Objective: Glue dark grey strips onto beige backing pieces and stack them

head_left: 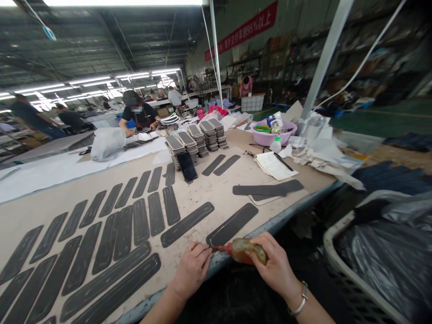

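My right hand (272, 265) is wrapped round a glue bottle (245, 251) with amber contents, its red nozzle pointing left. The nozzle tip is at the near end of a dark grey oval-ended strip (232, 224) by the table's front edge. My left hand (194, 265) touches that end of the strip, its fingers together; whether they pinch it is hard to see. Left of it lies another strip (187, 223) with a shiny line round its border. Many similar strips (118, 279) spread over the left of the table. Two flat dark pieces (270, 189) overlap a pale-edged one on the right.
Stacks of pale-edged pieces (182, 146) and a black phone (186, 166) stand further back. Beyond are an open notebook (274, 165), a pink basin (270, 137) and scraps. A crate (340, 265) with black plastic is at right. A person (140, 112) works across the table.
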Tool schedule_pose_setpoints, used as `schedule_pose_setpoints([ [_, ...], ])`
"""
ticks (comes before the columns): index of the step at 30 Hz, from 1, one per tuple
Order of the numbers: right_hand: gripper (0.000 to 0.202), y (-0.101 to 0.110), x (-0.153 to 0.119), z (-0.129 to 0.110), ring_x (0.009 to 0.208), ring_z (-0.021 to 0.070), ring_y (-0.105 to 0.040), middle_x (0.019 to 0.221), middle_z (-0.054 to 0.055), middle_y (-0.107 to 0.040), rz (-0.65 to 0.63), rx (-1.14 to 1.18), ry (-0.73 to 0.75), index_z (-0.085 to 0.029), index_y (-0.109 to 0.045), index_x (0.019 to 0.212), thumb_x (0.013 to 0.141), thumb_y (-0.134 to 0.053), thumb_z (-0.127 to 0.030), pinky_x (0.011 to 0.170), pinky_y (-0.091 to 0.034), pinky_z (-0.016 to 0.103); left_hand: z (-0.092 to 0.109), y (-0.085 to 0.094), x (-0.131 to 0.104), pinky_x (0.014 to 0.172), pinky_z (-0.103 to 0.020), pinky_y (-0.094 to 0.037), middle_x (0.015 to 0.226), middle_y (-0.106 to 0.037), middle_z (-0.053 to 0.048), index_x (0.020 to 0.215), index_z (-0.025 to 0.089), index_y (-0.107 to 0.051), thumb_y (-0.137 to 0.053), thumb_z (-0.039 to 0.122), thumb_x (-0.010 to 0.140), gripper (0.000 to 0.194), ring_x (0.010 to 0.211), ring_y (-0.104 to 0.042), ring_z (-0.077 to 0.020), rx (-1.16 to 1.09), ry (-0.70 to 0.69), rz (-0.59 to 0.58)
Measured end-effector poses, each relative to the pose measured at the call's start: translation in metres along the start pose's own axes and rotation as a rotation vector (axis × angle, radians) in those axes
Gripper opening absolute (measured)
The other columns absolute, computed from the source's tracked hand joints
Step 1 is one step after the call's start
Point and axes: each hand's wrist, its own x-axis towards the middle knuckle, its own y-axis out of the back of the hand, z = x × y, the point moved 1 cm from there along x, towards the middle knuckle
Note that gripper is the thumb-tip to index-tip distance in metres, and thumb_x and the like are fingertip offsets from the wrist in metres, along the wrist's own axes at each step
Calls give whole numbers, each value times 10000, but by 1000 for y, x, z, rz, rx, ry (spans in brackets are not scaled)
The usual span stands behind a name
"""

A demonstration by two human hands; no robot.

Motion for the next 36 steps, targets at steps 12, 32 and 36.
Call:
schedule_pose_setpoints([
  [12,135,43,0,44,754,164,-556,858,47,-542,295,-305,-114,-217,-563,932,807,-543,-262,713,-500,305,-4,-2,0,847,-355,-508,957,-632,-77,974,171,-633,-467,153,860,202,886,-583,-162,49,-54,2],
  [32,142,24,11,28,740,147,-551,846,36,-540,216,-176,-92,-222,-564,935,797,-536,-210,685,-495,276,-10,-5,0,831,-303,-519,962,-638,-63,985,183,-619,-487,166,851,189,896,-597,-155,54,-117,48],
  [36,149,36,14,41,743,153,-546,849,46,-528,354,-305,-130,-214,-561,960,821,-527,-255,703,-496,287,-14,-7,2,808,-290,-524,929,-649,-55,957,186,-626,-495,190,851,168,867,-606,-152,47,-137,85],
])
